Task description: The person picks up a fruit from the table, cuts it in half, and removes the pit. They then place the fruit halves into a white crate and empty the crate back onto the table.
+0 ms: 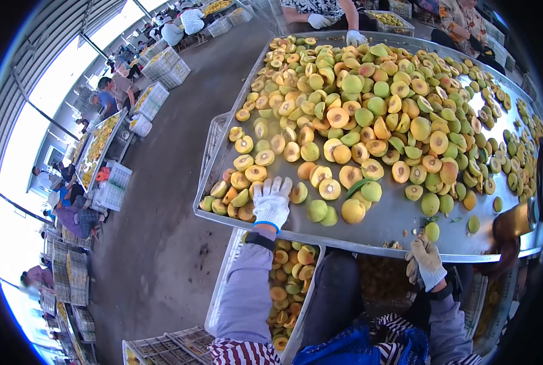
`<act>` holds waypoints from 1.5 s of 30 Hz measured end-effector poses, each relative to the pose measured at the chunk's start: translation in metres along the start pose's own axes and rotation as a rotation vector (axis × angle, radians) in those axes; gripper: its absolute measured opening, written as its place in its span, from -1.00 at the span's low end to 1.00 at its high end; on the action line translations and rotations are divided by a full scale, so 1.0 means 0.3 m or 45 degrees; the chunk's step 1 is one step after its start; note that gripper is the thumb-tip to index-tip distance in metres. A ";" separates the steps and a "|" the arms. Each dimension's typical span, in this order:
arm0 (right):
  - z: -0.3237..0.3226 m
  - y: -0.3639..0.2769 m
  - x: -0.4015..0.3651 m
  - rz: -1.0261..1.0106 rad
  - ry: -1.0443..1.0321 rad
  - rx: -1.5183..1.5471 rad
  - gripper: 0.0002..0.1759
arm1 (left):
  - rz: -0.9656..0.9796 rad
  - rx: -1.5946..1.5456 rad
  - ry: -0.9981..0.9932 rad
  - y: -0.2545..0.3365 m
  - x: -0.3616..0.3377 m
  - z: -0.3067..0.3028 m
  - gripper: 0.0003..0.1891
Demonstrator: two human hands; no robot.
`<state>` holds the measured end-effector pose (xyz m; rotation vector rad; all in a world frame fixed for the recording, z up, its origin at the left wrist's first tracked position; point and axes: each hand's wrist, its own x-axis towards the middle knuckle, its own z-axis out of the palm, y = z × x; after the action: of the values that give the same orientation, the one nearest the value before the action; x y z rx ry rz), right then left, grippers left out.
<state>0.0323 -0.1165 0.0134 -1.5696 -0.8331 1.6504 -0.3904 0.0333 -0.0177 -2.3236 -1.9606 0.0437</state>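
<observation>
My left hand (pixel 272 201), in a white knit glove, lies palm down at the front left of the metal table (pixel 368 237). Its fingers are spread, touching a cluster of peach halves (pixel 240 180). Just right of the fingertips is another peach half (pixel 298 193). At the table's front rim, my right hand (pixel 426 260) wears a worn, stained glove. Its fingers are curled in, and whatever they hold is hidden. A greenish peach (pixel 432 232) sits right above those fingers. Beyond both hands spreads a big heap of cut peaches (pixel 368 109), cut faces showing pits.
Below the table edge, a white crate (pixel 226 286) holds more peach halves. A brassy metal fixture (pixel 515 222) stands at the table's right edge. Across the table, a co-worker's gloved hand (pixel 356 38) touches the heap. Other people and stacked crates (pixel 165 68) line the left.
</observation>
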 end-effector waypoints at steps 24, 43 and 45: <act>-0.006 0.004 0.007 0.020 0.000 0.026 -0.80 | -0.203 -0.808 0.120 0.113 0.254 -0.151 -0.45; 0.008 -0.044 -0.012 0.072 0.018 0.027 -0.79 | -0.279 -0.069 0.336 -0.306 0.511 0.050 -0.63; 0.003 -0.015 -0.002 0.034 0.039 0.027 -0.80 | -0.271 0.081 0.267 -0.385 0.511 0.107 -0.57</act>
<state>0.0318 -0.1146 0.0175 -1.5934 -0.7796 1.6451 -0.4804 0.2051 -0.0320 -1.9788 -2.0529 -0.1458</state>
